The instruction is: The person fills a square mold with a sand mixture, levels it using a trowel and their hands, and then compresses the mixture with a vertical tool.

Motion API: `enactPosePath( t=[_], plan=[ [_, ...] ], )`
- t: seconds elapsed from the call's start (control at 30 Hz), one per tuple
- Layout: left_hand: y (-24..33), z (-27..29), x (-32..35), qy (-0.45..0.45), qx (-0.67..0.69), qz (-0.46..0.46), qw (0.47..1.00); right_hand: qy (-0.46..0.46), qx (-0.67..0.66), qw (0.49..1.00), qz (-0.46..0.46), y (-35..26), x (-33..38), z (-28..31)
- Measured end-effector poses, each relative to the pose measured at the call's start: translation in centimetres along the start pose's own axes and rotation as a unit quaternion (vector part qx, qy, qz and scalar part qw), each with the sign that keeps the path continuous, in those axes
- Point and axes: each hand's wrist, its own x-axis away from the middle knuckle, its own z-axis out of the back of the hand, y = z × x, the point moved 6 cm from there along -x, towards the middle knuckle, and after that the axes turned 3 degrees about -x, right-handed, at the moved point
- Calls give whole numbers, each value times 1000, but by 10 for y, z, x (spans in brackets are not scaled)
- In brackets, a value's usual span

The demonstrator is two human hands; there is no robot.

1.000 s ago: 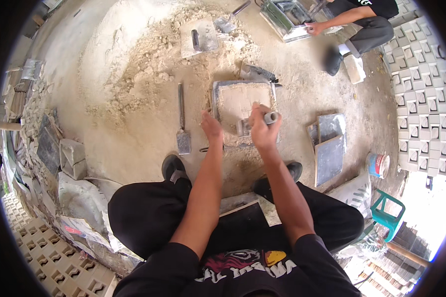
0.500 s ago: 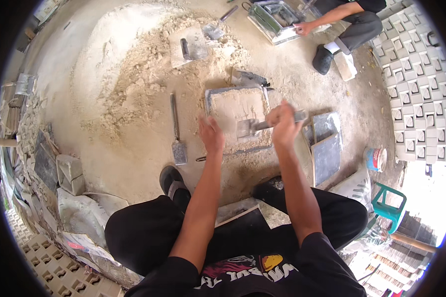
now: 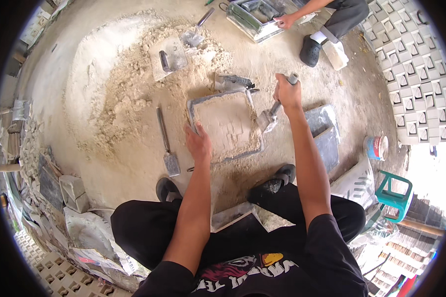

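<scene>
A dark rectangular mould frame lies on the ground in front of me, filled with pale sandy mix that bears a few marks on its surface. My left hand is at the frame's left side, thumb inside the rim and fingers outside it. My right hand is closed around the handle of a trowel, just right of the frame. The trowel's blade points down toward the frame's right edge, with mix stuck on it.
Crumbly mix spreads at the left. A float, a second trowel and a long-handled tool lie nearby. Flat plates, a bucket and a green stool stand right. Another person's hand touches a mould.
My right hand has carried the trowel from above the mix to the frame's right side, uncovering the surface. My left hand remains by the left rim. The whole view has shifted slightly.
</scene>
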Motion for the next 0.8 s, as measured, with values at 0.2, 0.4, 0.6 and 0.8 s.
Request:
enactPosePath(
  t=[0.2, 0.4, 0.6, 0.8],
  plan=[
    [0, 2, 1, -47, -16, 67, 996, 118, 187, 971, 92, -9, 19, 11],
    [12, 4, 6, -97, -21, 100, 990, 16, 287, 954, 81, 80, -14, 2],
    [2, 7, 5, -21, -20, 43, 999, 25, 300, 938, 173, 74, -16, -14],
    [7, 7, 2, -61, 13, 56, 997, 49, 375, 872, 309, 55, -21, -41]
  ],
)
